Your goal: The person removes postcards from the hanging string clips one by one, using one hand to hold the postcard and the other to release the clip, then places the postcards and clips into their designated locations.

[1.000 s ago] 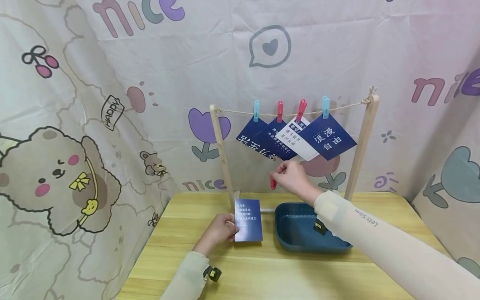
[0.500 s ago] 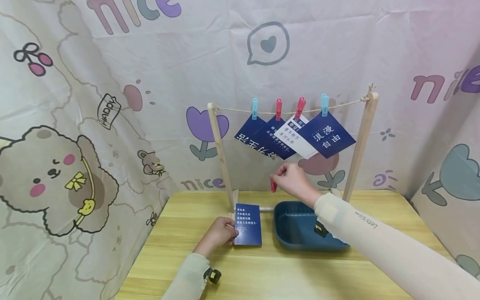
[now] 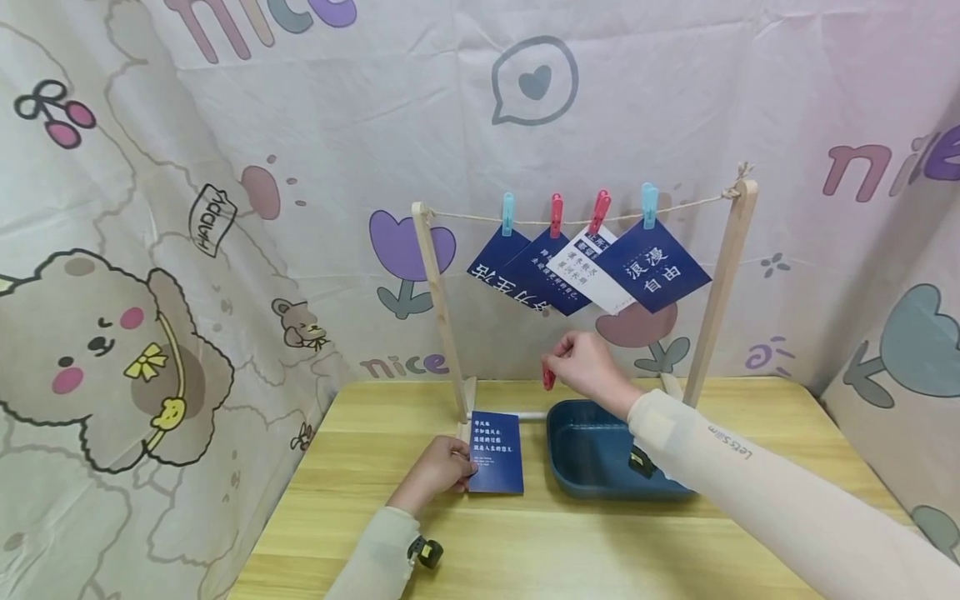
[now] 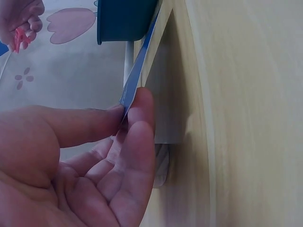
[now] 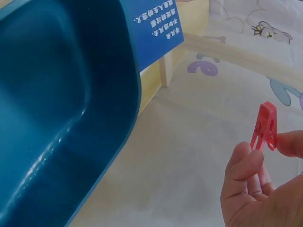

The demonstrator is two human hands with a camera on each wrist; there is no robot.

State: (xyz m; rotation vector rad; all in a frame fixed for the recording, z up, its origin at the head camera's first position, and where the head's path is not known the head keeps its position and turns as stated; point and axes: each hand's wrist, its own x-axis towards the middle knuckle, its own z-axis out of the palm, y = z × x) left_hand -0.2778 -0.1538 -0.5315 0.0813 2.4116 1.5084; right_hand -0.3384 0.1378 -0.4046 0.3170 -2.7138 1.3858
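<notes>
My left hand [image 3: 438, 465] pinches the left edge of a blue card [image 3: 497, 454] with white writing, low over the table. In the left wrist view, thumb and fingers grip that card [image 4: 137, 75] edge-on. My right hand [image 3: 588, 367] holds a red clothespin [image 3: 548, 377] above the left end of the blue basin. Seen from the right wrist, the clothespin [image 5: 266, 125] sits between thumb and fingertips. Above it, several cards hang by pegs from a string [image 3: 468, 219]; a dark blue card [image 3: 657, 267] is rightmost, overlapping a white card [image 3: 592, 271].
The blue basin [image 3: 558, 475] stands on the wooden table [image 3: 360, 417] under the right forearm. Two wooden posts, the left post [image 3: 438, 312] and the right post [image 3: 723, 287], carry the string. A printed cloth [image 3: 337, 125] hangs behind.
The blue card has come down slightly toward the table in my left hand. My right hand still holds the red clothespin, almost in place. The view has shifted a little.
</notes>
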